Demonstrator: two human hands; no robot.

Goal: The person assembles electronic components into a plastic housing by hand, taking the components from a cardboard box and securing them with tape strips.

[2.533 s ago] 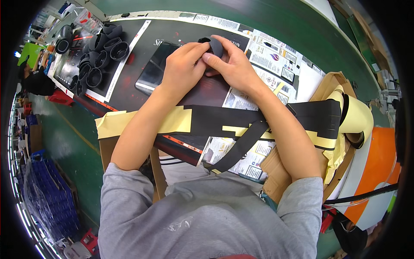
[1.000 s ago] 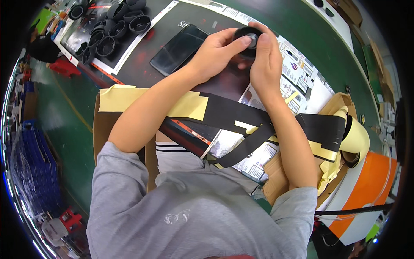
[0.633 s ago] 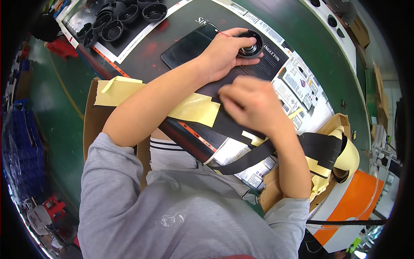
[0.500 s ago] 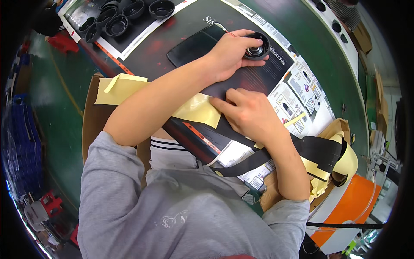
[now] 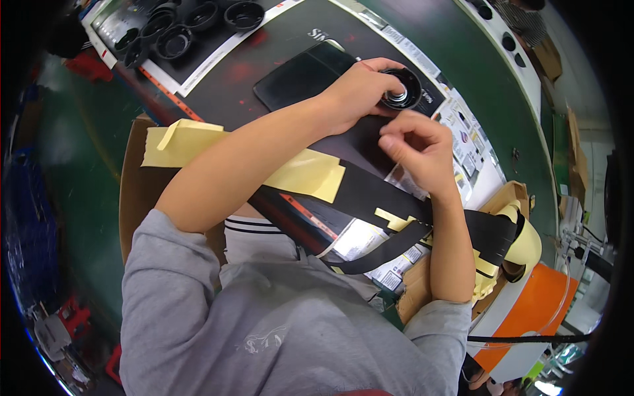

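My left hand (image 5: 366,92) grips a round black plastic housing (image 5: 414,87) by its rim. A shiny silver part (image 5: 397,98) sits in its middle, with my thumb against it. Just below and to the right, my right hand (image 5: 422,148) is raised with thumb and forefinger brought together; what they hold, if anything, cannot be made out. Black adhesive foam strip (image 5: 370,191) runs beneath my right forearm, with yellow backing paper (image 5: 307,175) along part of it. Small yellow-backed pieces (image 5: 393,218) lie by its cut edge.
A dark phone-like slab (image 5: 304,74) lies on the printed black sheet beyond my left forearm. Several more black housings (image 5: 244,16) are grouped at the far left. To the right, a roll of the strip (image 5: 525,247) rests by a cardboard box (image 5: 515,195). An orange and white machine (image 5: 528,317) stands beside it.
My right hand has lifted off the foam strip and moved up and right toward the housing. The small yellow-backed pieces are now uncovered. My left hand keeps its hold, shifted slightly down and right.
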